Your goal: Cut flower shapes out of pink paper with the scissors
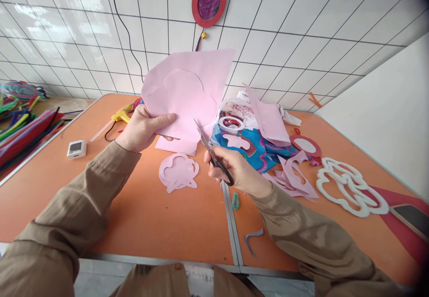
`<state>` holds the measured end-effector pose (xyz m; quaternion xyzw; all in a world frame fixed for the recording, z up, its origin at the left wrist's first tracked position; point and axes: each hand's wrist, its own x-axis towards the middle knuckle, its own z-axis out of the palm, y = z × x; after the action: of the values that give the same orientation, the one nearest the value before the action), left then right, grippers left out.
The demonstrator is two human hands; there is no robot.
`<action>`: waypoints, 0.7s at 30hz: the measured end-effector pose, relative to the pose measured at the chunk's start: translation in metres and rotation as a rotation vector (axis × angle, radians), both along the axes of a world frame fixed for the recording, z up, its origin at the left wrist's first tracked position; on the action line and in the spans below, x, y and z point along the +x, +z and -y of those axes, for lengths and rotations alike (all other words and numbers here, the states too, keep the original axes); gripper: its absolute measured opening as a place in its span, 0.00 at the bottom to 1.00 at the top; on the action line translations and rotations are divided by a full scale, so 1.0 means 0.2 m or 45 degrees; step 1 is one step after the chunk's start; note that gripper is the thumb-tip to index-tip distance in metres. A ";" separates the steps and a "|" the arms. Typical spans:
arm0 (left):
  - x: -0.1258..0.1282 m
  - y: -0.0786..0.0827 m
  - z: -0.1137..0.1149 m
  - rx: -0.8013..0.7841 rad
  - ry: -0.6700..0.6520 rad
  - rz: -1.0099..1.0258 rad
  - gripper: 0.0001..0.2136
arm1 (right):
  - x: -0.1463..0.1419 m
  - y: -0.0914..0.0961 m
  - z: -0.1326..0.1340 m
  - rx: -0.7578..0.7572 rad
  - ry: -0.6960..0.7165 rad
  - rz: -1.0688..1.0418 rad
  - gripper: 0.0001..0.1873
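My left hand (146, 127) pinches a large pink sheet (184, 91) at its lower left, thumb in front. A curved outline runs across the raised sheet. In my right hand (236, 167) is a pair of black-handled scissors (204, 138), its blades pointing up and left at the sheet's lower edge. I cannot tell how far the blades are parted. Below the sheet, pink cut-out shapes (178, 172) lie stacked on the orange table (150, 225). Another pink piece (176, 146) rests partly hidden behind the raised sheet.
Pink scraps (295, 176), patterned blue fabric (258, 152) and white cloud-shaped frames (348, 185) lie to the right. A yellow glue gun (122, 114) and a small white device (77, 148) are on the left, beyond them bundled pipe cleaners (27, 136). A green clip (235, 201) lies near the table seam.
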<state>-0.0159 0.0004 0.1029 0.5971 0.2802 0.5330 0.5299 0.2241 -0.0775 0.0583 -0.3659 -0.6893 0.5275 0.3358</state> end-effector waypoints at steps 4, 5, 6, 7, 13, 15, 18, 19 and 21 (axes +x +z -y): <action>0.00 0.00 0.00 -0.002 0.010 0.003 0.14 | 0.00 0.00 0.00 -0.012 0.002 -0.014 0.27; 0.00 0.00 0.00 -0.001 0.007 -0.001 0.14 | 0.00 0.00 0.00 -0.019 0.001 -0.014 0.27; 0.00 0.00 0.00 0.001 0.001 -0.005 0.13 | 0.00 0.00 0.00 -0.031 -0.003 -0.014 0.27; 0.00 0.00 0.00 0.004 -0.004 -0.007 0.13 | -0.01 0.00 0.00 -0.047 -0.009 -0.012 0.27; 0.00 -0.01 0.00 -0.016 -0.010 0.033 0.12 | -0.02 0.01 0.00 -0.175 -0.014 -0.010 0.28; 0.00 -0.01 0.00 -0.027 -0.017 0.041 0.12 | -0.02 0.01 -0.01 -0.188 0.021 -0.040 0.27; 0.00 -0.01 0.00 -0.044 -0.023 0.044 0.11 | -0.01 0.01 -0.01 -0.208 0.081 -0.104 0.27; 0.00 -0.01 0.00 -0.047 -0.018 0.044 0.11 | 0.00 0.00 -0.02 -0.214 0.097 -0.118 0.27; -0.01 0.00 -0.01 -0.049 0.005 0.046 0.11 | 0.01 0.00 -0.02 -0.215 0.124 -0.119 0.25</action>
<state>-0.0183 0.0016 0.1032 0.5766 0.2821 0.5393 0.5451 0.2254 -0.0735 0.0577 -0.3340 -0.6428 0.6159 0.3096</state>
